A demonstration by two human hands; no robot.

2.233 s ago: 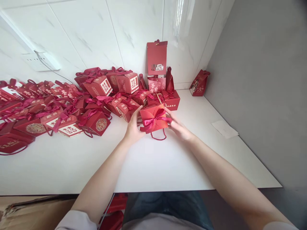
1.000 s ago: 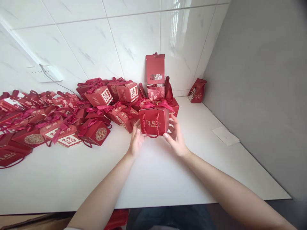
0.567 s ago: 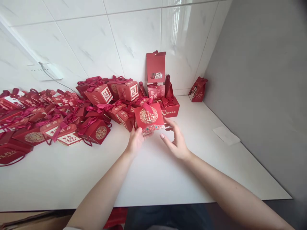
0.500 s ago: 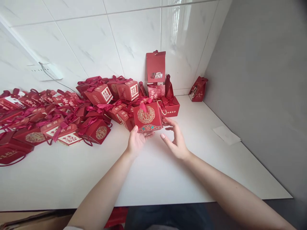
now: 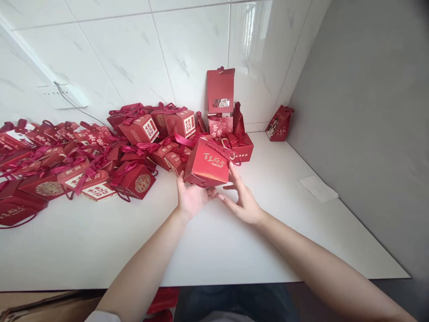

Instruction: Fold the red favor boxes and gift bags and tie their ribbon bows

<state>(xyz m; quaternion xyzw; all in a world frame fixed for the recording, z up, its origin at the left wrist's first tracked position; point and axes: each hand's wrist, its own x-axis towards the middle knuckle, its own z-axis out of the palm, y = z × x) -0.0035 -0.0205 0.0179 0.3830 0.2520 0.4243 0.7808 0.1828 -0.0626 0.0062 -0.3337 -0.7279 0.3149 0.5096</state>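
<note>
A red gift box [image 5: 209,167] with gold lettering, a twisted red cord and a ribbon on top rests tilted on my left hand [image 5: 192,197]. My left palm and fingers support it from below, with the thumb along its left side. Close by its lower right corner, my right hand [image 5: 243,199] has its fingers apart; the index fingertip reaches the box's right edge. The thumb of that hand lies near my left fingertips. Behind the held box stands another red box [image 5: 243,152] with a ribbon, partly covered by it.
Many red gift boxes with ribbons [image 5: 134,181] crowd the left of the white table [image 5: 234,255]. A tall red box [image 5: 220,87] stands against the tiled wall, and a red pouch-shaped box [image 5: 280,123] sits in the corner. White paper [image 5: 319,188] lies near the grey partition [image 5: 362,134].
The gift box has been turned in my hands: its round gold emblem faced me before, and now a side with gold lettering does. My right hand has moved slightly left, closer to my left fingers.
</note>
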